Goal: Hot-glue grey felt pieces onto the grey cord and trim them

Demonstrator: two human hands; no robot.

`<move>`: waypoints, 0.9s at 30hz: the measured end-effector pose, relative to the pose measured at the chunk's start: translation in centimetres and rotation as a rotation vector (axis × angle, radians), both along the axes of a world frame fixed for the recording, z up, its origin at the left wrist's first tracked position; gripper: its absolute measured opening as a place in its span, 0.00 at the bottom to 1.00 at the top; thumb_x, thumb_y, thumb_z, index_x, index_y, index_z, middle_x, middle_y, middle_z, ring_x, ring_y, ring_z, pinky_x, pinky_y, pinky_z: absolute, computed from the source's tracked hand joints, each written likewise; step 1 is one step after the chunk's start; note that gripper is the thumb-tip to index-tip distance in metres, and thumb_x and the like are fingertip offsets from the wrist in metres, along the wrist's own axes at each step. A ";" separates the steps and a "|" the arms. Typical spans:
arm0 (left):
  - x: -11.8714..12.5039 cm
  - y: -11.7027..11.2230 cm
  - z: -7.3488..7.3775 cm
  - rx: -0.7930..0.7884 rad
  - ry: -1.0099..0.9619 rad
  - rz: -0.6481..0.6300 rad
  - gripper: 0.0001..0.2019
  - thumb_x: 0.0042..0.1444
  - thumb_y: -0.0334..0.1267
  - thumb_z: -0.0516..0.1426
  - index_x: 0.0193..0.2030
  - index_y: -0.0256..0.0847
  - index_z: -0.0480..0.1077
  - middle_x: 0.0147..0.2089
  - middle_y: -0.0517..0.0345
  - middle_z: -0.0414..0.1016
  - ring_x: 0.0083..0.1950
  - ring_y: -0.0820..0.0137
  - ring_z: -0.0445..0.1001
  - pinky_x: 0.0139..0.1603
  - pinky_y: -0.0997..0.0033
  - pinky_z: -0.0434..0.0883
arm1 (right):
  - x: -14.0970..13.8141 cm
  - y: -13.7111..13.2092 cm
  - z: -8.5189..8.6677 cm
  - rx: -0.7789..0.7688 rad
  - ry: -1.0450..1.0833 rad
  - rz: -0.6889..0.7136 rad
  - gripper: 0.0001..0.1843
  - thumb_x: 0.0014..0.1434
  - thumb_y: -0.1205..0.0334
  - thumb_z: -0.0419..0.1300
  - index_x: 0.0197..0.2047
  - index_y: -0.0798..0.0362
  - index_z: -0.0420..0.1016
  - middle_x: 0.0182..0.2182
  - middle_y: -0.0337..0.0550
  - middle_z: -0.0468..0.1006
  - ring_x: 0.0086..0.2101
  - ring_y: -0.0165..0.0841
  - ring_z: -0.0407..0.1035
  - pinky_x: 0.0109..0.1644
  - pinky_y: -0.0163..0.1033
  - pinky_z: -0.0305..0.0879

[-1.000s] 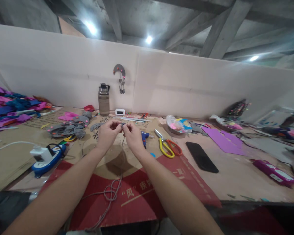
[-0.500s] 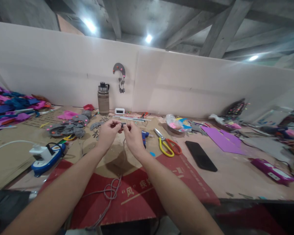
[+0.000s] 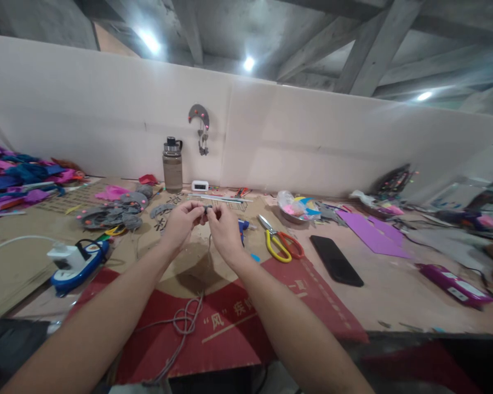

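My left hand (image 3: 181, 223) and my right hand (image 3: 224, 230) meet above the table's middle, fingertips pinched together on a small dark grey piece (image 3: 207, 209). A thin grey cord (image 3: 184, 320) hangs from that piece and lies in loops on the red cardboard (image 3: 312, 306) near me. Both hands are closed in a pinch. A blue glue gun (image 3: 242, 228) lies just right of my right hand, with yellow and orange scissors (image 3: 281, 244) beside it.
A black phone (image 3: 337, 260) lies to the right, purple sheets (image 3: 372, 232) behind it, a purple box (image 3: 456, 284) farther right. A blue and white power strip (image 3: 76, 262) sits left. Grey felt shapes (image 3: 110, 213), a water bottle (image 3: 172, 166) and coloured scraps (image 3: 20, 178) lie at the back left.
My hands have stayed pinched on the small piece and shifted only slightly. The view has drifted a little.
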State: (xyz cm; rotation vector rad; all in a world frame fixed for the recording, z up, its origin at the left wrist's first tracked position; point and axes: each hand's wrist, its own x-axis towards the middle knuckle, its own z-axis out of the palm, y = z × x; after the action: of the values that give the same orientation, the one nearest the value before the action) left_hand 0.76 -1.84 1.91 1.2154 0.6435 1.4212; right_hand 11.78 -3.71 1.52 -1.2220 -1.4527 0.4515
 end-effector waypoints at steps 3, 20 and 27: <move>-0.2 0.2 0.0 -0.032 -0.016 -0.062 0.05 0.44 0.32 0.61 0.28 0.34 0.70 0.23 0.60 0.69 0.24 0.77 0.66 0.27 0.76 0.62 | 0.3 -0.1 0.0 -0.005 0.013 -0.001 0.09 0.57 0.57 0.52 0.28 0.52 0.63 0.26 0.37 0.70 0.28 0.29 0.63 0.34 0.34 0.57; -0.2 0.0 0.1 -0.113 0.060 -0.189 0.11 0.43 0.34 0.63 0.34 0.33 0.71 0.29 0.55 0.75 0.29 0.72 0.73 0.35 0.68 0.70 | 1.6 0.5 -0.2 -0.058 0.123 0.083 0.05 0.53 0.61 0.53 0.29 0.53 0.65 0.24 0.35 0.69 0.26 0.28 0.64 0.32 0.33 0.59; -0.1 0.0 0.2 -0.101 0.175 -0.050 0.10 0.43 0.37 0.63 0.28 0.34 0.70 0.23 0.58 0.72 0.24 0.75 0.69 0.28 0.74 0.67 | 1.7 0.4 -0.3 -0.042 0.122 0.159 0.07 0.53 0.58 0.53 0.28 0.52 0.64 0.23 0.34 0.68 0.25 0.27 0.63 0.32 0.34 0.58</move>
State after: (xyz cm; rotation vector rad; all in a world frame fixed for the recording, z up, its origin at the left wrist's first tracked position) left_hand 0.62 -1.83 2.09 1.2760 0.7907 1.2353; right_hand 13.45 -3.29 1.18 -1.0960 -1.4473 0.6566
